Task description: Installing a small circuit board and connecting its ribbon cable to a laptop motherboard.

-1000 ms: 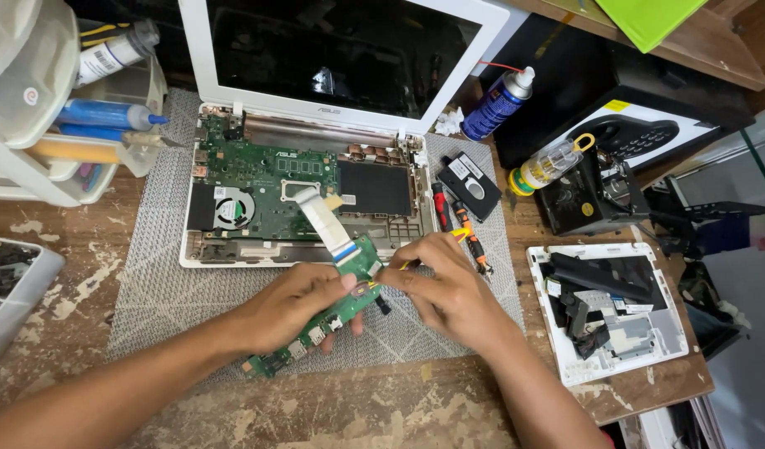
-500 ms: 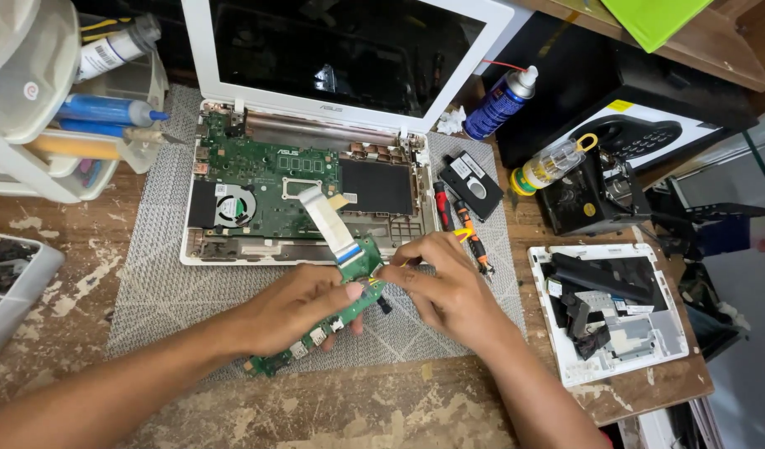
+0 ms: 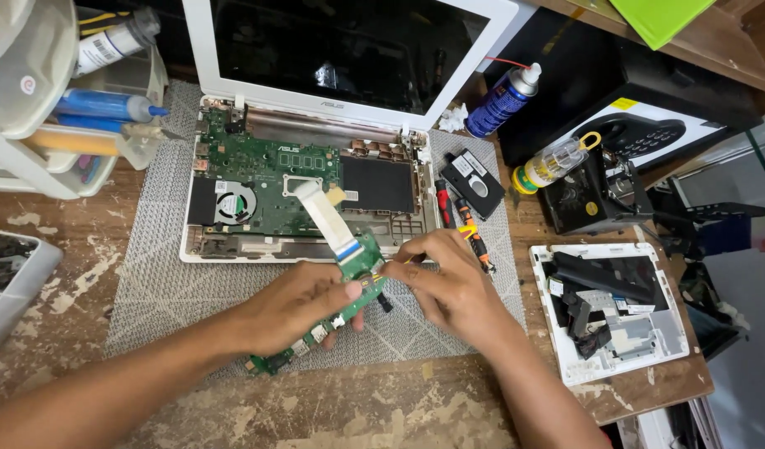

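While my left hand [image 3: 295, 303] grips the green daughterboard [image 3: 332, 320], my right hand [image 3: 449, 287] pinches its ribbon cable [image 3: 324, 214] connector above the opened laptop [image 3: 307, 187].

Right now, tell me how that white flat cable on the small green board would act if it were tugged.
The white flat cable looks thin and ribbon-like, so it would probably flex rather than resist. It runs from the laptop to the small green board in the left hand, so pulling likely drags the board. Its blue end seems easy to crease.
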